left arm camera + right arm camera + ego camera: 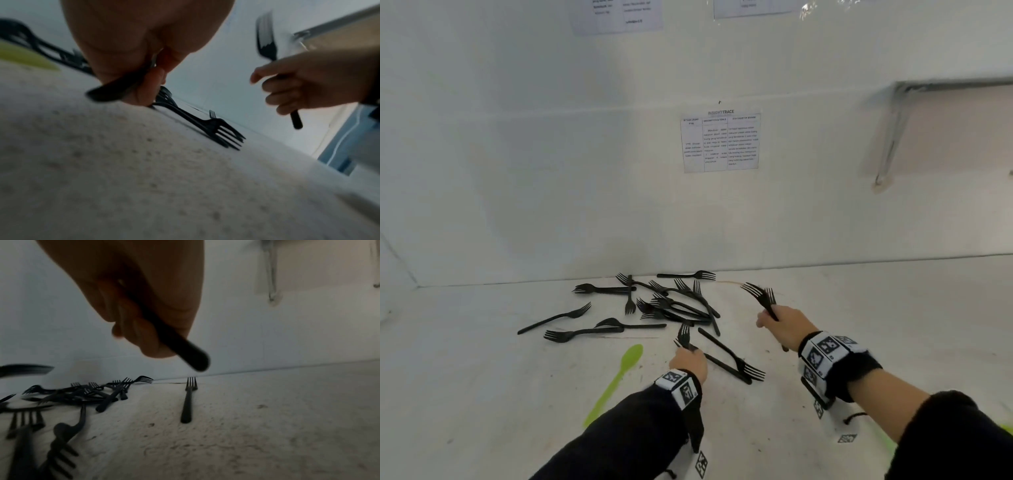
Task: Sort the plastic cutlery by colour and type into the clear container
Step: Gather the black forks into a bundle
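A heap of black plastic forks (664,301) lies on the white table (517,394) near the back wall. My left hand (687,354) grips a black fork (683,335) by its handle, tines up, just off the table; the left wrist view shows that handle (111,91) between thumb and fingers. Two more black forks (732,363) lie crossed right beside this hand. My right hand (774,318) holds a black fork (756,293) raised right of the heap, its handle (185,350) sticking out below the fist. A green spoon (619,373) lies left of my left wrist. No clear container is in view.
One black fork (188,400) lies alone on the table ahead of my right hand. A white wall with a printed sheet (720,142) closes off the back. A metal bracket (890,137) hangs on the wall at the right. Something green (1007,428) shows at the lower right edge.
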The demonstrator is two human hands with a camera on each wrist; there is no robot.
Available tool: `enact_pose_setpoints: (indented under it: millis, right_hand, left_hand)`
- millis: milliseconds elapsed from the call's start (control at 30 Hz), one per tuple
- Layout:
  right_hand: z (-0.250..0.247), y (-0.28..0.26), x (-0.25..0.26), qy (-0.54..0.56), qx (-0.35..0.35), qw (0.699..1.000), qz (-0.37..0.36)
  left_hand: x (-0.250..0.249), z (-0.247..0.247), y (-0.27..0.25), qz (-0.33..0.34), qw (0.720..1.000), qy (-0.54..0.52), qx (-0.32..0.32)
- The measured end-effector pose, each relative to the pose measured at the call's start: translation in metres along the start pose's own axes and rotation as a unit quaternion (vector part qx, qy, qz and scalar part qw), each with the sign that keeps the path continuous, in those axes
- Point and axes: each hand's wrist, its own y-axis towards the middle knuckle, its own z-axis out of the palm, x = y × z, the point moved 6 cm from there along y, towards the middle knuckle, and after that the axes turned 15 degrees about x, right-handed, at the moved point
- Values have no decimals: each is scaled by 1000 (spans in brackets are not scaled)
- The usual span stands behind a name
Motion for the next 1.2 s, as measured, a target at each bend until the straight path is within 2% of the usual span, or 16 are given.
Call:
enact_pose_setpoints:
  millis: [100,167,267,433,567,633,700,767,867,900,1000,1067,1133,1200]
  right_hand:
    - [24,24,15,-126,91,988,-18]
    - [40,36,23,-196,139,970,-34]
    - [56,44,31,-243,176,952,-64]
    - [66,54,23,-243,169,949,-108]
    - [45,54,23,-177,133,967,-129]
    - [25,56,22,-159,64,980,-104]
    - [1,60,13,-135,-19,990,-42]
    - [-19,67,-5,-58,-74,995,33]
    - [-28,79,-41,-18,-82,982,168]
    - [-28,81,-48,-12,-74,979,192]
    - [-19,88,-60,-22,-31,976,214]
    - [-10,89,-61,-52,-7,974,219]
    - [-7,93,-56,-70,-19,975,208]
    - [-8,97,-47,-40,-51,981,184]
  left_hand:
    - [-2,13,6,-16,996,66,56]
    - [-6,12,10,-9,993,109,42]
    - [-13,4,20,8,989,151,4]
    - [-17,1,35,24,986,166,4]
    - [-17,-5,30,12,998,51,-18]
    - [-17,-9,29,27,998,-33,-50]
    - [-19,-10,33,65,989,-102,-86]
    - [-21,-11,30,94,978,-157,-98]
    - [-18,-14,32,102,969,-200,-100]
    - [-15,-13,33,95,965,-225,-93]
    - [-4,-5,41,69,953,-289,-54]
    - [-1,-4,44,69,955,-287,-43]
    - [1,-8,44,67,955,-286,-47]
    - [4,-14,43,64,951,-299,-53]
